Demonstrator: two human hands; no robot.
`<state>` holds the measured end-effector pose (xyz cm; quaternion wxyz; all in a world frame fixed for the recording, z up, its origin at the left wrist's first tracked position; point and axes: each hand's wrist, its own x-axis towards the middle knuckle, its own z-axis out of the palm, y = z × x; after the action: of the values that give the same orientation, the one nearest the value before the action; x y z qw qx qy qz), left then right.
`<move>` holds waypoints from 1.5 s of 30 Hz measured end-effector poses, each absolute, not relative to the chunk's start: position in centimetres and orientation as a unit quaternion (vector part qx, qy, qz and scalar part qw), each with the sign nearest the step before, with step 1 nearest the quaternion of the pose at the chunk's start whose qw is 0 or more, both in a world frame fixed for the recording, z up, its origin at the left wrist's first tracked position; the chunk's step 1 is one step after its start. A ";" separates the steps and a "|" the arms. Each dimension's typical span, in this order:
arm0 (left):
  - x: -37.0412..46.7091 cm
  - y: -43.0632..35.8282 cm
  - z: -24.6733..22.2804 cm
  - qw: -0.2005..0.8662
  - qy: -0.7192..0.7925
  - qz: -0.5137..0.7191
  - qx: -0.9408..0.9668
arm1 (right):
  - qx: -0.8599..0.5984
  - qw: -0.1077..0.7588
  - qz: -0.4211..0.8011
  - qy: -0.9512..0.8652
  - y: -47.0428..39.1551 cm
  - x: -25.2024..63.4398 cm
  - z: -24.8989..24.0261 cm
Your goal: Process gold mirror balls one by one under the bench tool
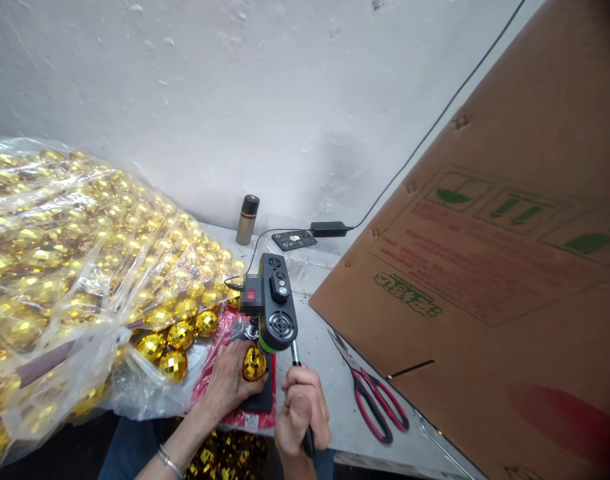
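Note:
My left hand (229, 380) holds a shiny gold faceted ball (255, 364) under the head of a black press-like device (279, 303). The fingers are curved around the ball. My right hand (303, 411) is wrapped round the black-gripped lever (309, 440) on the device's right side. Beneath the device lies a red plastic sheet (205, 383) on the grey table (335, 420). Several loose gold balls (181, 335) rest just left of the device.
A large clear bag of gold balls (75, 247) fills the left side. Red-handled scissors (379, 407) lie at right beside a big cardboard box (485, 280). Behind stand a bottle (247, 220), a dark phone-like item (294, 239) and a power adapter (329, 229) with its cable.

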<state>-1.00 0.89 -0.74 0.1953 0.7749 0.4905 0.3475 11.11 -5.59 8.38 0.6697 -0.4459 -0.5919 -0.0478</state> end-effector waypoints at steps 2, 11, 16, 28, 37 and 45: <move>-1.0 0.9 -0.8 0.196 0.493 0.349 0.773 | -0.446 0.671 -0.047 -0.590 -5.5 11.0 8.2; -0.7 0.5 -0.5 0.214 0.509 0.341 0.761 | -0.444 0.689 -0.031 -0.573 -5.4 10.9 7.9; -0.6 0.6 -0.4 0.220 0.515 0.334 0.759 | -0.445 0.688 -0.017 -0.573 -5.6 11.0 7.4; -0.3 0.5 -0.6 0.218 0.516 0.350 0.751 | -0.437 0.722 -0.026 -0.536 -4.8 10.1 7.3; -0.4 0.6 -0.2 0.227 0.509 0.340 0.758 | -0.436 0.729 -0.013 -0.528 -4.8 9.9 7.7; -0.1 0.6 -0.4 0.222 0.514 0.348 0.752 | -0.424 0.733 -0.026 -0.531 -4.4 10.2 7.5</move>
<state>-0.11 0.59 -0.45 0.2221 0.7515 0.5143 0.3485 10.16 -4.41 7.54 0.7332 -0.4241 -0.5309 -0.0263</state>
